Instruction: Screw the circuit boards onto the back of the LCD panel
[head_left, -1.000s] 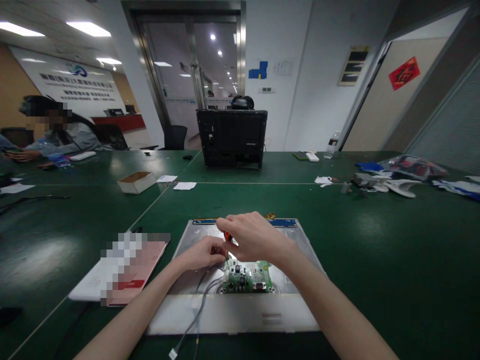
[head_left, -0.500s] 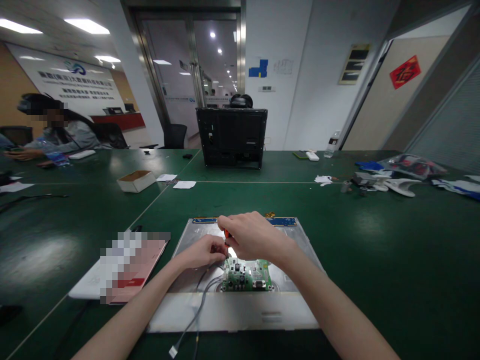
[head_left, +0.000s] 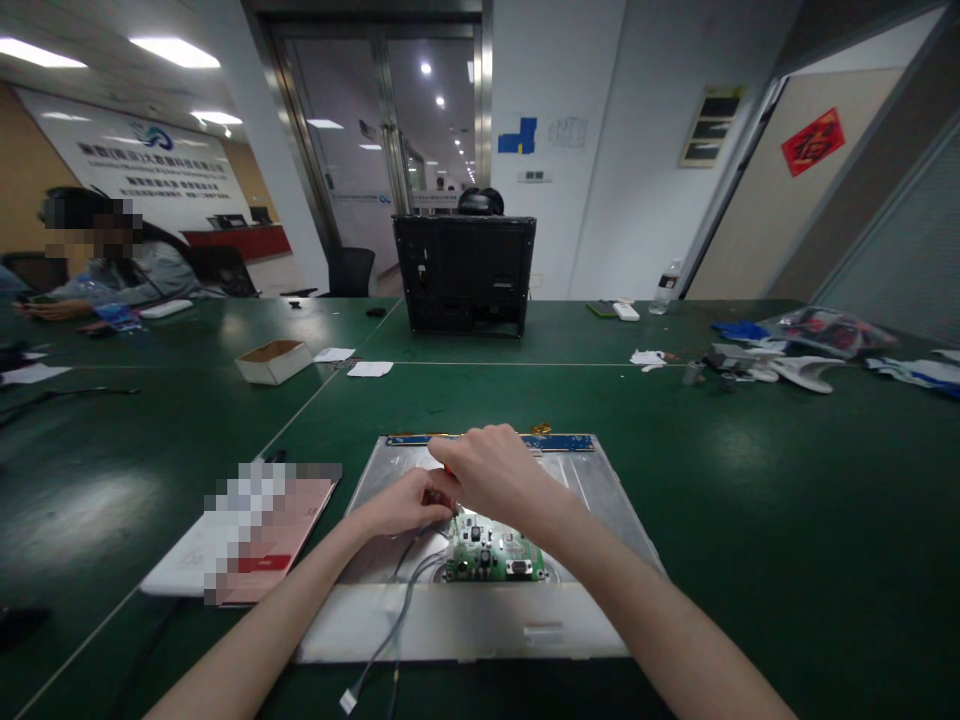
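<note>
A green circuit board [head_left: 499,550] lies on the silver metal back of a display panel [head_left: 592,500]. Over the board's far left corner, my right hand [head_left: 502,475] is closed around a screwdriver; only a bit of its red handle [head_left: 448,470] shows, and the tip is hidden. My left hand [head_left: 409,503] is closed in a pinch right beside it, close to that corner. What its fingertips hold cannot be made out. Grey cables [head_left: 409,605] run from the board's left side over the panel's near edge to a white plug [head_left: 348,700].
Left of the panel lie a white object [head_left: 180,565] and a pink folder [head_left: 300,520]. Farther back stand an open carton [head_left: 274,362] and a black monitor casing [head_left: 465,275]. Plastic parts [head_left: 772,365] and a bottle [head_left: 665,288] are at right. Another person [head_left: 150,270] sits at far left.
My right hand has turned and shifted slightly left around the screwdriver, covering more of its red handle. My left hand stays in nearly the same place.
</note>
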